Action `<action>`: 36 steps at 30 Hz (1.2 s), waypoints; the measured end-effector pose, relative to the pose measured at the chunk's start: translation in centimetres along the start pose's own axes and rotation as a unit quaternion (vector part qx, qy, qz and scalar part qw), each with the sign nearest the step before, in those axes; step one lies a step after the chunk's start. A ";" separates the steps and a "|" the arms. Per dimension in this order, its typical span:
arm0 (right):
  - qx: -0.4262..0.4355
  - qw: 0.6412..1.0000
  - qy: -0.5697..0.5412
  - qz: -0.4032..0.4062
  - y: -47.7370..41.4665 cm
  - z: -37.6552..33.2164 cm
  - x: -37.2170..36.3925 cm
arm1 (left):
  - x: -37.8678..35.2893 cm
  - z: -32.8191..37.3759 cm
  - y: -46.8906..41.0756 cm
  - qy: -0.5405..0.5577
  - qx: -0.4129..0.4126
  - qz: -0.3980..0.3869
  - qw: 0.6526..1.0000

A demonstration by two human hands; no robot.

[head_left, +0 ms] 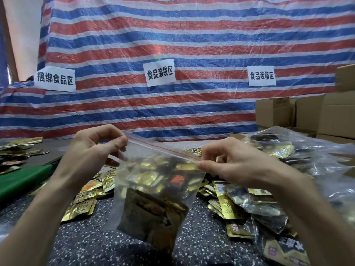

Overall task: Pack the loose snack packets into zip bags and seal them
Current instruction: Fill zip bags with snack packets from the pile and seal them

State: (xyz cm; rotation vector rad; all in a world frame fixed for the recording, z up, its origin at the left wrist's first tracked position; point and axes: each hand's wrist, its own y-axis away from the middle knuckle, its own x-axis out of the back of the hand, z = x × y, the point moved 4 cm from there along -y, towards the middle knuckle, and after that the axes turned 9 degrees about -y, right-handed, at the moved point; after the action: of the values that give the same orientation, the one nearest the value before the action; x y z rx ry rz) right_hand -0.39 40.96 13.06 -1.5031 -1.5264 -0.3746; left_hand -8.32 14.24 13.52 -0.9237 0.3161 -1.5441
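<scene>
While both hands pinch its top edge, zip bag [132, 191] hangs between them, packets [151, 214] inside.
Left hand [92, 150] grips the strip's left corner between thumb and curled fingers; right hand [230, 162] pinches the right end, thumb against forefinger. Red zip line runs hand to hand; sealed or not, can't tell. Packets sit in the bag's lower half, gold and dark. Loose packets [84, 206] lie on the speckled surface [197, 239] under both hands. Filled clear bags [299, 150] piled beyond the right hand, boxes [307, 114] behind those. Green cloth [21, 179] left of the left hand.
</scene>
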 end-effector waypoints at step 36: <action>-0.394 0.819 0.142 0.393 0.9 12.7 11.5 | -11.4 8.0 5.5 -0.063 -0.181 -0.112 0.975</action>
State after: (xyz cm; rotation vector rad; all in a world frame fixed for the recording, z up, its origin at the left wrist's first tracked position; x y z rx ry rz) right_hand -2.44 57.87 14.87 -2.4217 -0.3794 -0.7321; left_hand 0.45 26.08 10.71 -1.3769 0.4218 -1.6529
